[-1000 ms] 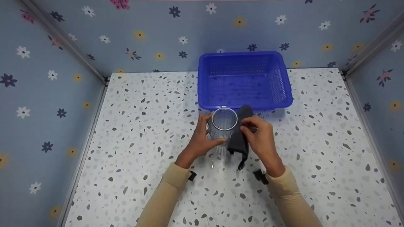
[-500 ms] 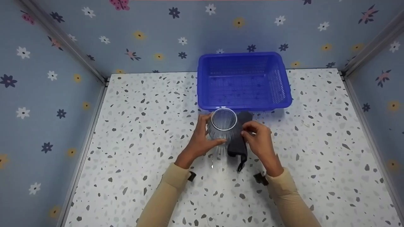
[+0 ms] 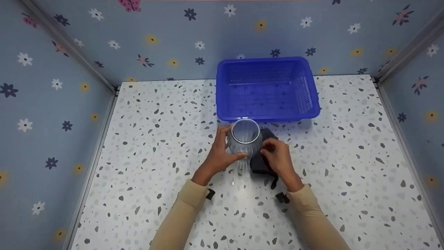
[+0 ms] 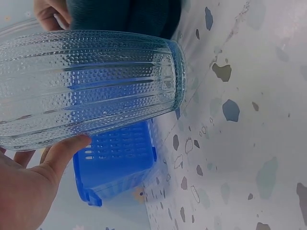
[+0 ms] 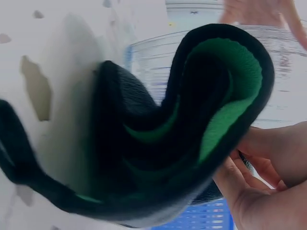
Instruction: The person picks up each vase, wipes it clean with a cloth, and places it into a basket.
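My left hand (image 3: 220, 154) grips a clear ribbed glass jar (image 3: 237, 147) from the left side, its thumb across the front. The jar's round mouth faces up in the head view; the left wrist view shows dimpled ribs and a thick base. On the jar's right side, my right hand (image 3: 280, 159) pinches a dark grey cloth (image 3: 258, 165) between thumb and fingers. In the right wrist view the thick cloth (image 5: 158, 191) curls over, showing a bound edge, a hanging loop and a green inner side. It hangs close beside the jar; whether it touches the glass, I cannot tell.
A blue plastic basket (image 3: 222, 90) with slotted walls stands just beyond the hands, near the back wall. White speckled tabletop (image 3: 166, 121) spreads around. Flower-patterned panels (image 3: 156, 21) enclose the table at the back and on both sides.
My right hand has moved left, toward the jar, and the far end of the cloth has come nearer to me. The left hand and the jar have stayed almost still.
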`<state>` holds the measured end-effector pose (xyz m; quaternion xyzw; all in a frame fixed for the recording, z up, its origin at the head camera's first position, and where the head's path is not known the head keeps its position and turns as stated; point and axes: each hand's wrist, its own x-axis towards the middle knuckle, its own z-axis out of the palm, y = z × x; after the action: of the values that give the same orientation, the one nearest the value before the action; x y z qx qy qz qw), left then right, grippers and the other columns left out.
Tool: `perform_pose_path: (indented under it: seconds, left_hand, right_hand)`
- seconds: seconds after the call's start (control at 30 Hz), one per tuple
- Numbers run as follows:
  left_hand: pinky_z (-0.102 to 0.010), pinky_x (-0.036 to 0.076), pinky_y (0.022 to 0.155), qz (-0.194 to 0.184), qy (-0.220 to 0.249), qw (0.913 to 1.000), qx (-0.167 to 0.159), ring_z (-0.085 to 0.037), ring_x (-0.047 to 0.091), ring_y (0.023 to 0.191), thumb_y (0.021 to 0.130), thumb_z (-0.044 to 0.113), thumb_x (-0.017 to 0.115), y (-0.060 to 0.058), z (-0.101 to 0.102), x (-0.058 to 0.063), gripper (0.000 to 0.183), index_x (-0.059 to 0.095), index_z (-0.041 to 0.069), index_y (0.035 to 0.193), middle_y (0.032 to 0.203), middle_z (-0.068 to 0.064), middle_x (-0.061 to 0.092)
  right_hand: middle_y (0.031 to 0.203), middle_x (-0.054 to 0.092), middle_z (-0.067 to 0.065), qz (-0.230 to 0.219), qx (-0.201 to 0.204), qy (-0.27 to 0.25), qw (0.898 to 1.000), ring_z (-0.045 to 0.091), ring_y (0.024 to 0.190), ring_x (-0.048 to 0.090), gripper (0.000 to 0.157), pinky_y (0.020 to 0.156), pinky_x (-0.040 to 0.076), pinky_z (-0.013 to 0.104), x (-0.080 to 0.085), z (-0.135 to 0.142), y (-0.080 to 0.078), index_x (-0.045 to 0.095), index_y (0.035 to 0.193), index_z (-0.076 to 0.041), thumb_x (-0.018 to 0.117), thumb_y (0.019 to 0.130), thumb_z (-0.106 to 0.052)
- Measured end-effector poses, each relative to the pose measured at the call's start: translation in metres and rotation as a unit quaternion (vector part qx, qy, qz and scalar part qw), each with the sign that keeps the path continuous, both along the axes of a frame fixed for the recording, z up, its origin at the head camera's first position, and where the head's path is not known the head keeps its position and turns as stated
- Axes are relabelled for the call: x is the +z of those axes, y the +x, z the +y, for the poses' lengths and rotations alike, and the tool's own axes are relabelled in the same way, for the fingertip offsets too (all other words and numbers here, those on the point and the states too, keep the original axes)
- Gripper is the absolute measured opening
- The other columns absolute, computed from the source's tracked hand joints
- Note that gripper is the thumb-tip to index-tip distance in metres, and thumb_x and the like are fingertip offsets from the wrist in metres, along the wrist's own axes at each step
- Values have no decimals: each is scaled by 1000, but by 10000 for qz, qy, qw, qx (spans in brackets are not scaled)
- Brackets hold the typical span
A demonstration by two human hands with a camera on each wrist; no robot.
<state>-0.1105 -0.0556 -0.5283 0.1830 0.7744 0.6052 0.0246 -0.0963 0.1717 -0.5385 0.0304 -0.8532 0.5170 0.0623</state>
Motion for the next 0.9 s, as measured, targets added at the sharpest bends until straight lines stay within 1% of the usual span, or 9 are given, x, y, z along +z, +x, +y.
perform_pose_path:
  seconds: [0.1,0.23,0.33,0.43,0.53,0.63,0.73,0.9]
  left_hand:
    - [-58,48,109,34,-9,10000,-2,-37,43,146,79,19,96,0,0,0,94,38,8,152,156,-16,36]
    - [-58,48,110,16,-15,10000,28,-37,41,148,79,20,96,0,0,1,93,38,9,151,159,-16,35]
    - [-59,47,111,-53,-5,10000,30,-36,40,148,79,20,96,0,0,1,92,39,11,151,159,-15,35]
    - [-59,46,111,-114,21,9999,18,-37,40,148,79,20,95,0,0,1,91,39,12,151,158,-15,36]
    - [-60,46,111,-125,40,9999,10,-38,41,148,80,21,95,0,-1,1,91,39,11,150,158,-15,36]
    - [-60,46,111,-96,42,9999,-12,-38,40,147,80,21,95,0,-1,1,92,38,8,151,157,-16,36]
    - [-61,46,111,-26,18,10000,-43,-37,41,147,81,23,94,0,-1,0,95,36,6,154,154,-16,36]
    - [-62,46,110,14,28,10000,-69,-36,40,147,82,26,94,0,-2,-1,95,35,8,155,152,-15,36]
  right_hand:
    - [88,75,17,48,-31,200,9998,31,85,72,17,77,56,34,-5,-1,-1,72,89,4,76,82,20]
    - [89,75,17,66,-56,234,9997,31,86,73,17,78,58,39,-7,-2,-1,73,89,4,76,83,19]
    - [89,75,18,83,-70,178,9998,30,85,72,16,77,58,37,-8,-2,0,73,90,4,76,83,19]
    - [90,75,18,119,-49,76,9999,30,85,72,16,76,57,31,-6,-1,2,74,90,4,75,85,19]
    - [90,75,18,156,-38,-126,9998,30,85,72,15,76,55,25,1,0,3,74,91,5,74,86,19]
    - [92,75,18,143,-49,-379,9992,31,88,72,14,79,55,22,11,0,5,74,93,6,73,87,18]
    - [94,74,20,105,-87,-594,9981,33,92,72,14,81,57,21,23,0,7,73,95,8,72,88,20]
    - [96,73,21,174,-167,-751,9969,33,95,73,13,82,58,20,39,-1,8,73,97,9,71,90,19]
